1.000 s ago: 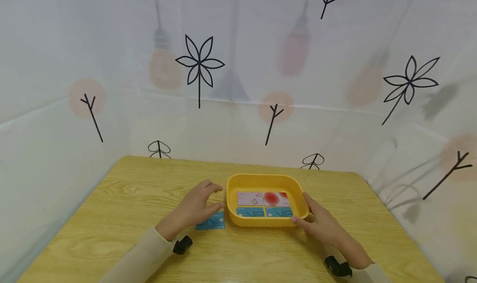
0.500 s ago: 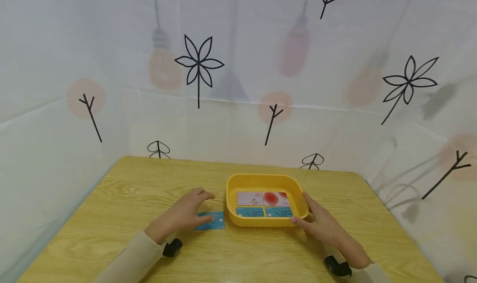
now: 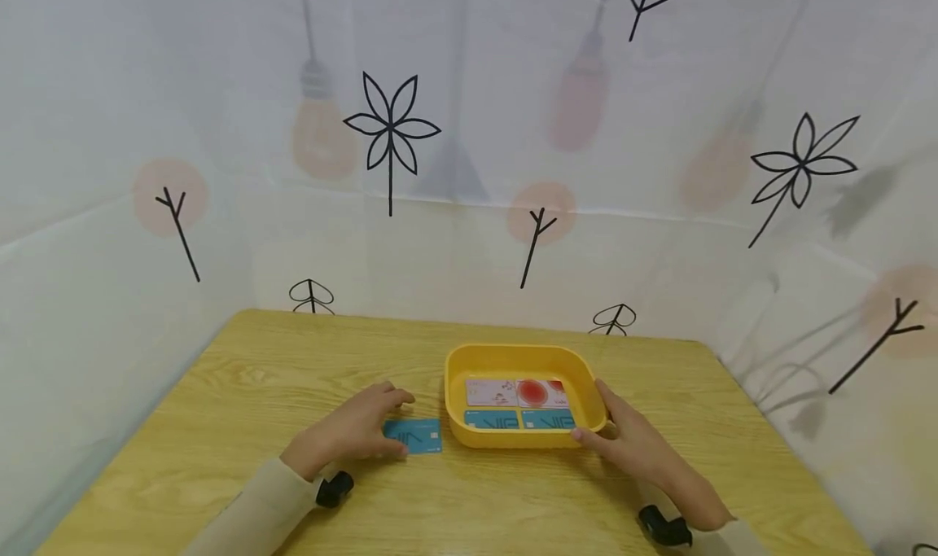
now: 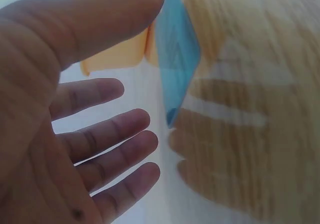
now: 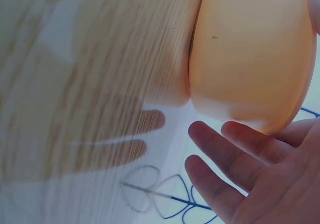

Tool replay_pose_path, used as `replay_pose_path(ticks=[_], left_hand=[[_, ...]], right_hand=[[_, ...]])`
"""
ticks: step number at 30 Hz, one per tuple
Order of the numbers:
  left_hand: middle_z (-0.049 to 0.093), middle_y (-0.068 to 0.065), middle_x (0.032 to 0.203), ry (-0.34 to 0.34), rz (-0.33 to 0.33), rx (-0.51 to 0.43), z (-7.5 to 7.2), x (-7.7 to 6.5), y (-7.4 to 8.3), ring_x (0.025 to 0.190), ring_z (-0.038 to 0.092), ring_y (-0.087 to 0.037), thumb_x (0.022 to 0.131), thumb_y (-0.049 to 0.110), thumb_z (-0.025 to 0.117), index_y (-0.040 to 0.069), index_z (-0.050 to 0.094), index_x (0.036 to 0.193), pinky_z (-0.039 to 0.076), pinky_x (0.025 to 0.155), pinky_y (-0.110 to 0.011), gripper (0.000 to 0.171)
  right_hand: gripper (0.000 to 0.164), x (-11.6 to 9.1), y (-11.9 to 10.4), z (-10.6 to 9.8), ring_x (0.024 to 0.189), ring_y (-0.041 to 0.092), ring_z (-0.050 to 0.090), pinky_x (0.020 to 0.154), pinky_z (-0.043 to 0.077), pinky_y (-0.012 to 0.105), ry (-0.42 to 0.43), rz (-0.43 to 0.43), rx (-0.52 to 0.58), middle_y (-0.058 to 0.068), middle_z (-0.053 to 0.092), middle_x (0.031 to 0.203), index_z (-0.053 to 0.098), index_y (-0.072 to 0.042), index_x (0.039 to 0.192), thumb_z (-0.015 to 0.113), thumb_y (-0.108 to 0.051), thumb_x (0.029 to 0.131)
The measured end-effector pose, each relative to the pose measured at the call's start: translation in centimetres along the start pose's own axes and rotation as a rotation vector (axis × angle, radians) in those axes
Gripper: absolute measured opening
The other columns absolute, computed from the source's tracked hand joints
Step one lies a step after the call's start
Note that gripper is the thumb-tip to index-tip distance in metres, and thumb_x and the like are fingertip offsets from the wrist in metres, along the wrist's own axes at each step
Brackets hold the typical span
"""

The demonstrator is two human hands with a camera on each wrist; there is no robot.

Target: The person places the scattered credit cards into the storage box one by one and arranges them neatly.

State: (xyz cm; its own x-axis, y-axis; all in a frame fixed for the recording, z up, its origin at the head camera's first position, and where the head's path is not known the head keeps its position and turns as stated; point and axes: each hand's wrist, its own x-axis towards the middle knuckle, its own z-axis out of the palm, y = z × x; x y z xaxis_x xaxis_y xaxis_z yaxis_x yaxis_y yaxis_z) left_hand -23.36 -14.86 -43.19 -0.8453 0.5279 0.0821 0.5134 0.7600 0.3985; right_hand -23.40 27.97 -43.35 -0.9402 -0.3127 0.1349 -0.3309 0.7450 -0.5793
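On the table lies a blue VIP card (image 3: 418, 435), left of a yellow tray (image 3: 528, 439). My left hand (image 3: 355, 427) is over the card's left end, its thumb at the near edge and its fingers spread. In the left wrist view the thumb tip meets the card (image 4: 177, 44), while the other fingers stand apart from it. My right hand (image 3: 637, 446) rests against the tray's right near corner, thumb at the front rim and index finger along the side. The right wrist view shows its other fingers extended beside the tray wall (image 5: 250, 49).
Inside the tray lie two blue VIP cards (image 3: 493, 419) in the near row. Behind them are a pale pink card (image 3: 489, 391) and a card with a red circle (image 3: 542, 393). A patterned white cloth (image 3: 454, 255) hangs behind the wooden table (image 3: 293, 361).
My left hand has drawn back to the left and lowered, uncovering more of the blue card, its thumb now by the near edge. The right hand and tray have stayed put.
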Motion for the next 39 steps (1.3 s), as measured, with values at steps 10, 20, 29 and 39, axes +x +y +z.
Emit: replay_pose_path(ticks=[10,20,29,39], left_hand=[[0.055,-0.003,0.110,0.006,0.010,0.028,-0.18,0.07,0.00,0.098,0.052,-0.017,0.074,0.033,0.083,0.008,0.055,0.130,0.046,0.086,-0.040,0.067],[0.058,-0.002,0.106,0.012,-0.002,0.015,-0.13,0.04,0.24,0.099,0.054,-0.020,0.077,0.023,0.081,0.008,0.059,0.124,0.046,0.086,-0.042,0.054],[0.054,0.001,0.093,0.025,-0.008,0.015,0.38,0.21,0.24,0.083,0.048,-0.013,0.077,0.021,0.080,0.005,0.058,0.122,0.044,0.075,-0.037,0.053],[0.055,-0.001,0.096,0.044,-0.068,0.020,0.41,-0.03,0.47,0.084,0.050,-0.014,0.076,0.023,0.082,0.006,0.058,0.120,0.045,0.077,-0.039,0.053]], right_hand=[[0.098,0.30,0.05,0.29,0.122,0.037,0.050,0.099,0.036,0.059,0.014,-0.012,-0.024,0.023,0.037,0.146,0.016,0.002,0.151,0.063,-0.054,0.086],[0.099,0.31,0.04,0.17,0.121,0.036,0.051,0.098,0.036,0.059,0.015,-0.009,-0.031,0.024,0.037,0.146,0.016,0.003,0.150,0.063,-0.055,0.085],[0.100,0.11,0.33,0.14,0.121,0.037,0.051,0.098,0.037,0.059,0.006,-0.001,-0.033,0.026,0.035,0.146,0.014,0.005,0.150,0.063,-0.054,0.086],[0.100,0.13,0.29,0.25,0.122,0.037,0.050,0.099,0.036,0.059,0.001,0.006,-0.032,0.026,0.035,0.146,0.014,0.004,0.150,0.063,-0.054,0.086]])
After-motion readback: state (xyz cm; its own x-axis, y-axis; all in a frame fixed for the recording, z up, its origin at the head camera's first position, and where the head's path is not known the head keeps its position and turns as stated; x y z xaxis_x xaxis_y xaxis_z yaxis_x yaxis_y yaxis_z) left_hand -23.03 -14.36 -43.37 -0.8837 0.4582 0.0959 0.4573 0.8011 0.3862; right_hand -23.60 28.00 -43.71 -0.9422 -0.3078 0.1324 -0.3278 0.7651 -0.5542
